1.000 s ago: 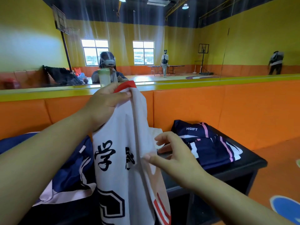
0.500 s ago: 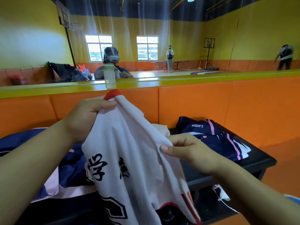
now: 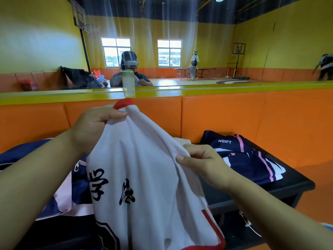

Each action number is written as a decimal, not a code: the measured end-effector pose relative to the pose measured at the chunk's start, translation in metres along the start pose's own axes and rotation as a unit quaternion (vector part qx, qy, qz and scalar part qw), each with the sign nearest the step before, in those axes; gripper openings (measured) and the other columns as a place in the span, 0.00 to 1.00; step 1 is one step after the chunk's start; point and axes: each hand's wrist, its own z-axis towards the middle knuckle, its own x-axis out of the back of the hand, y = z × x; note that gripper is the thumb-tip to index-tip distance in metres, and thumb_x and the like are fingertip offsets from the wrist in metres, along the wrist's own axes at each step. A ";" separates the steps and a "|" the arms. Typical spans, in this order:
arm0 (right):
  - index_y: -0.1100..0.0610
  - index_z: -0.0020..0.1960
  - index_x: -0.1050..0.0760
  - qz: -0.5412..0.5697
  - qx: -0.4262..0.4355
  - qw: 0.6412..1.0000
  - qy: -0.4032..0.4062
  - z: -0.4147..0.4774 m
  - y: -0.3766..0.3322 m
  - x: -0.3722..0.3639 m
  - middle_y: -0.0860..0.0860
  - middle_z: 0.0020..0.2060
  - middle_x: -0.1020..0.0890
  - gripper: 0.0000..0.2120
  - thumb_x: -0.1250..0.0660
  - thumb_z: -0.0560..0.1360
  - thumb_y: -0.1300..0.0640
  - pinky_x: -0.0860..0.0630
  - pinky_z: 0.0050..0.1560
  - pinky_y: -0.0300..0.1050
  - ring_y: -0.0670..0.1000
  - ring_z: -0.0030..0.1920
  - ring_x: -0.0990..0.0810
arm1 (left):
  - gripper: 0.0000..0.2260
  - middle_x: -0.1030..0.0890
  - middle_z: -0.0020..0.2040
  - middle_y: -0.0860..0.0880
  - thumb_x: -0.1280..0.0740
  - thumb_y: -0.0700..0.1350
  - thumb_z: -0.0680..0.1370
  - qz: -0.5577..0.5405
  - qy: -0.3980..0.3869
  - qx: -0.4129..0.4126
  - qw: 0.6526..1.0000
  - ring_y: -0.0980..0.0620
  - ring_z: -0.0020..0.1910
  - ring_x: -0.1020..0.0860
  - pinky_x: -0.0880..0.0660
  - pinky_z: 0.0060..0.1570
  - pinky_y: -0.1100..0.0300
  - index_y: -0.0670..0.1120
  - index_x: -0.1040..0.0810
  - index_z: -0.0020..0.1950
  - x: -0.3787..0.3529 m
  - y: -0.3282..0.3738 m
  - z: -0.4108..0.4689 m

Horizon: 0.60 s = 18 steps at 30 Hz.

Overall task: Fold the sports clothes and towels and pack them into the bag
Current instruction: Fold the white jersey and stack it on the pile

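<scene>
A white sports jersey with red trim and black characters hangs in front of me, held up off the bench. My left hand pinches its top edge near the red collar, high and to the left. My right hand grips a fold of the same cloth lower and to the right, so the fabric stretches between them. A folded navy garment with pink stripes lies on the black bench to the right. Navy and white clothing lies behind the jersey at the left. No bag is identifiable.
An orange padded wall with a yellow ledge runs behind the bench. A pale green bottle stands on the ledge before a mirror. Other people appear far off in the reflection. Orange floor lies to the right of the bench.
My right hand has taken a firmer grip on the jersey's side and drawn it out to the right. My left hand has come down a little with the collar.
</scene>
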 end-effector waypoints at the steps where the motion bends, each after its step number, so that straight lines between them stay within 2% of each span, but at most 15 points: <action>1: 0.68 0.39 0.27 -0.004 0.016 1.000 0.009 0.001 0.000 0.000 0.68 0.42 0.24 0.25 0.30 0.69 0.43 0.32 0.45 0.54 0.58 0.42 0.26 | 0.24 0.18 0.36 0.46 0.17 0.51 0.44 0.017 0.005 -0.020 1.000 0.48 0.34 0.18 0.21 0.35 0.60 0.45 0.17 0.36 0.003 -0.001 -0.001; 3: 0.69 0.40 0.27 -0.015 0.045 0.998 0.030 0.000 -0.003 0.000 0.69 0.43 0.26 0.27 0.30 0.69 0.43 0.33 0.45 0.54 0.61 0.42 0.26 | 0.23 0.17 0.38 0.48 0.19 0.53 0.48 0.054 0.012 -0.058 0.997 0.51 0.36 0.18 0.21 0.36 0.62 0.49 0.16 0.39 0.005 0.000 -0.004; 5: 0.66 0.42 0.24 -0.009 0.056 0.997 0.055 -0.002 -0.007 0.004 0.62 0.40 0.23 0.20 0.32 0.70 0.46 0.31 0.43 0.51 0.58 0.39 0.25 | 0.20 0.17 0.40 0.51 0.21 0.55 0.53 0.094 0.012 -0.088 0.992 0.53 0.37 0.18 0.22 0.37 0.64 0.53 0.16 0.43 0.006 -0.001 -0.006; 7: 0.59 0.42 0.21 -0.008 0.056 0.995 0.080 -0.006 -0.010 0.009 0.54 0.38 0.21 0.12 0.32 0.71 0.49 0.28 0.41 0.49 0.54 0.39 0.23 | 0.09 0.18 0.37 0.53 0.26 0.51 0.63 0.136 0.039 -0.104 0.985 0.56 0.34 0.20 0.24 0.35 0.67 0.54 0.17 0.41 0.004 -0.002 -0.008; 8: 0.57 0.42 0.21 -0.019 0.056 0.994 0.095 -0.007 -0.012 0.010 0.52 0.38 0.20 0.09 0.32 0.72 0.51 0.27 0.40 0.47 0.52 0.39 0.23 | 0.02 0.20 0.35 0.53 0.29 0.46 0.69 0.149 0.063 -0.107 0.981 0.57 0.32 0.21 0.25 0.33 0.68 0.54 0.19 0.39 0.002 -0.003 -0.008; 10: 0.54 0.41 0.22 -0.051 0.058 0.989 0.124 -0.010 -0.013 0.012 0.51 0.37 0.21 0.05 0.33 0.74 0.54 0.28 0.39 0.46 0.50 0.38 0.25 | 0.11 0.23 0.31 0.55 0.33 0.37 0.74 0.181 0.093 -0.137 0.969 0.59 0.30 0.25 0.27 0.31 0.69 0.53 0.23 0.36 0.001 -0.007 -0.005; 11: 0.52 0.41 0.23 -0.070 0.056 0.986 0.137 -0.011 -0.013 0.013 0.49 0.37 0.22 0.06 0.34 0.77 0.56 0.29 0.39 0.46 0.49 0.38 0.25 | 0.13 0.24 0.31 0.56 0.31 0.37 0.73 0.208 0.091 -0.163 0.960 0.61 0.30 0.27 0.29 0.32 0.70 0.54 0.23 0.35 0.001 -0.010 -0.004; 13: 0.50 0.42 0.25 -0.107 0.056 0.979 0.162 -0.015 -0.014 0.013 0.44 0.37 0.23 0.08 0.36 0.79 0.58 0.29 0.41 0.43 0.45 0.39 0.26 | 0.13 0.24 0.31 0.60 0.30 0.41 0.72 0.274 0.087 -0.202 0.936 0.64 0.31 0.28 0.30 0.34 0.72 0.59 0.23 0.35 -0.001 -0.009 -0.005; 15: 0.49 0.45 0.26 -0.146 0.067 0.970 0.181 -0.020 -0.019 0.014 0.41 0.39 0.24 0.07 0.38 0.80 0.57 0.29 0.43 0.37 0.41 0.40 0.27 | 0.10 0.23 0.33 0.62 0.31 0.47 0.72 0.357 0.113 -0.236 0.897 0.66 0.32 0.29 0.33 0.34 0.73 0.64 0.25 0.37 -0.001 -0.007 -0.005; 17: 0.46 0.47 0.29 -0.194 0.083 0.959 0.191 -0.026 -0.026 0.017 0.39 0.39 0.24 0.07 0.40 0.80 0.56 0.31 0.41 0.31 0.38 0.39 0.28 | 0.03 0.23 0.36 0.58 0.34 0.53 0.72 0.434 0.137 -0.259 0.852 0.62 0.33 0.30 0.36 0.34 0.71 0.62 0.26 0.41 -0.006 -0.003 -0.005; 18: 0.46 0.47 0.30 -0.220 0.090 0.952 0.194 -0.029 -0.030 0.019 0.41 0.38 0.24 0.06 0.41 0.80 0.56 0.32 0.39 0.31 0.38 0.37 0.29 | 0.02 0.24 0.38 0.54 0.35 0.54 0.72 0.465 0.147 -0.269 0.831 0.58 0.35 0.30 0.37 0.34 0.72 0.58 0.27 0.43 -0.009 -0.001 -0.005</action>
